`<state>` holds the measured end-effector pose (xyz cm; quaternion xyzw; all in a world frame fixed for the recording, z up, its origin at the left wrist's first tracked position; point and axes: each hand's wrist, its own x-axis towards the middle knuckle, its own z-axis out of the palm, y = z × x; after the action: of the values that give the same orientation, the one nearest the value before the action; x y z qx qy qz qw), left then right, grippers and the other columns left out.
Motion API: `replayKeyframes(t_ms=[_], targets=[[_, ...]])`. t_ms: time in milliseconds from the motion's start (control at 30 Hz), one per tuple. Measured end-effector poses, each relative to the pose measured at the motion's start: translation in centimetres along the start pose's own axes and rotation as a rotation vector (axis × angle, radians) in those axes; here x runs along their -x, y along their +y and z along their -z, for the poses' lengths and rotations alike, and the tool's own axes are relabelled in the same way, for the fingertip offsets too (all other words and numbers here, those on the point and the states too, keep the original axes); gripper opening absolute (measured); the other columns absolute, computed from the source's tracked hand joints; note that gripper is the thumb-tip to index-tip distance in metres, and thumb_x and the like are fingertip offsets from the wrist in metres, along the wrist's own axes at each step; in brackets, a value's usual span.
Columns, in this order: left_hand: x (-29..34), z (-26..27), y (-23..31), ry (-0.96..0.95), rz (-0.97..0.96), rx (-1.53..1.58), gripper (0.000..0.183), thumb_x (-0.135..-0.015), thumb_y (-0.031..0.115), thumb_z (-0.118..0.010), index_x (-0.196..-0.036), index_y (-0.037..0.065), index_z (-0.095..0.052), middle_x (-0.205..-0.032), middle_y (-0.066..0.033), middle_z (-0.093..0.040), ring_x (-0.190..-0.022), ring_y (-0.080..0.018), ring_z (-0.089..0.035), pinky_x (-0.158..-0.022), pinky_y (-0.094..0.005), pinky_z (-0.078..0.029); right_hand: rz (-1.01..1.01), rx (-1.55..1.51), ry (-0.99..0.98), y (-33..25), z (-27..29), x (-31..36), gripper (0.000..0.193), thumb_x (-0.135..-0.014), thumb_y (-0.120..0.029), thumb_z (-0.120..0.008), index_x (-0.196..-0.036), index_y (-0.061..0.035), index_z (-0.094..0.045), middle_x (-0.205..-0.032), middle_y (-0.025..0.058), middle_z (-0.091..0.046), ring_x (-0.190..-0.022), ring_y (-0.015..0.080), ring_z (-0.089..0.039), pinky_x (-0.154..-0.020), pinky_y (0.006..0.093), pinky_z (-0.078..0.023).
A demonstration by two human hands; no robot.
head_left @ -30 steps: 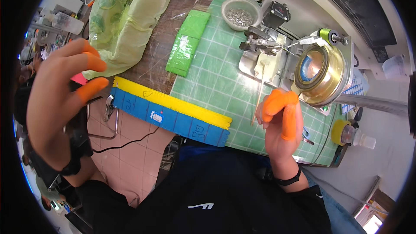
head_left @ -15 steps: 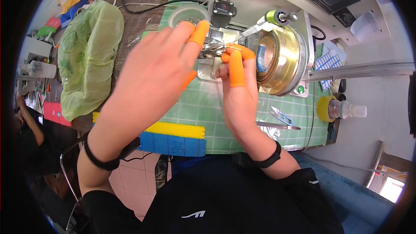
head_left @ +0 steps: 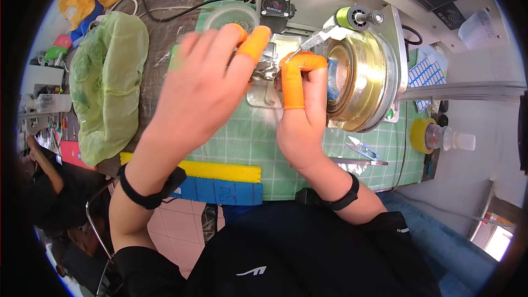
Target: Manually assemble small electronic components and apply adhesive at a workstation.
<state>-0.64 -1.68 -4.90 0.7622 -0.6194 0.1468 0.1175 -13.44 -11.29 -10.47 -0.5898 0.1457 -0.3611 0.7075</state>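
Observation:
My left hand (head_left: 206, 77), with orange finger covers, is above the bench by the rim of a clear round bowl (head_left: 212, 19). Its index and middle fingers are stretched out and apart; the outer fingers are blurred and the thumb is hidden. My right hand (head_left: 302, 96), its thumb and index finger also in orange covers, pinches beside a small metal clamp (head_left: 267, 69) on the machine. A slim pointed arm (head_left: 311, 40) reaches down to these fingertips. Whatever they hold is too small to make out.
A gold-rimmed wheel (head_left: 363, 82) and a green thread spool (head_left: 346, 17) are on the machine at the right. Small snips (head_left: 362, 147) and tweezers (head_left: 357, 161) lie on the green mat (head_left: 242, 137). Yellow and blue strips (head_left: 220, 171) line the front edge; a green covered tray (head_left: 113, 88) stands left.
The view has shifted slightly. My left hand's thumb has gone out of sight beneath the hand. My right fingers have curled in closer under the slim arm's tip.

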Motion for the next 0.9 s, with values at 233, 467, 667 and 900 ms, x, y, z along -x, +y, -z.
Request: replayKeyframes(t_ms=[233, 467, 667, 900], targets=[[0.5, -0.2, -1.8, 0.335, -0.506, 0.238, 0.039, -0.067, 0.007, -0.080, -0.104, -0.001, -0.070, -0.093, -0.0122, -0.065, -0.079, -0.0279, -0.066, -0.069, -0.0417, -0.058, 0.013, -0.098, 0.017, -0.4, -1.0, 0.3, 0.013, -0.106, -0.007, -0.046, -0.119, -0.0079, -0.042, -0.106, 0.0033, -0.046, -0.091, 0.0096, -0.045, -0.083, 0.0255, -0.040], [-1.2, 0.2, 0.0, 0.305, -0.014, 0.784, 0.020, -0.076, -0.001, -0.078, -0.089, 0.000, -0.063, -0.090, -0.0085, -0.059, -0.075, -0.0205, -0.056, -0.062, -0.0283, -0.045, 0.032, -0.079, 0.062, -0.4, -0.8, 0.3, 0.011, -0.107, -0.009, -0.045, -0.118, -0.0076, -0.043, -0.105, 0.0027, -0.045, -0.090, 0.0089, -0.044, -0.079, 0.0247, -0.039], [-1.8, 0.4, -0.2, 0.187, 0.015, 0.848, 0.021, -0.076, -0.006, -0.075, -0.092, 0.002, -0.063, -0.094, -0.0076, -0.060, -0.077, -0.0153, -0.053, -0.065, -0.0251, -0.043, -0.004, -0.093, 0.040, -0.5, -1.0, 0.5, 0.014, -0.107, -0.011, -0.045, -0.120, -0.0094, -0.042, -0.103, 0.0001, -0.044, -0.085, 0.0064, -0.040, -0.073, 0.0224, -0.036], [-1.7, 0.7, -0.4, 0.151, 0.062, 0.944, 0.019, -0.076, -0.006, -0.075, -0.090, 0.001, -0.064, -0.096, -0.0089, -0.060, -0.080, -0.0166, -0.056, -0.068, -0.0255, -0.046, -0.009, -0.115, 0.034, -0.9, -1.5, 0.6, 0.013, -0.107, -0.011, -0.044, -0.119, -0.0104, -0.041, -0.100, -0.0010, -0.042, -0.081, 0.0055, -0.036, -0.071, 0.0211, -0.035]])
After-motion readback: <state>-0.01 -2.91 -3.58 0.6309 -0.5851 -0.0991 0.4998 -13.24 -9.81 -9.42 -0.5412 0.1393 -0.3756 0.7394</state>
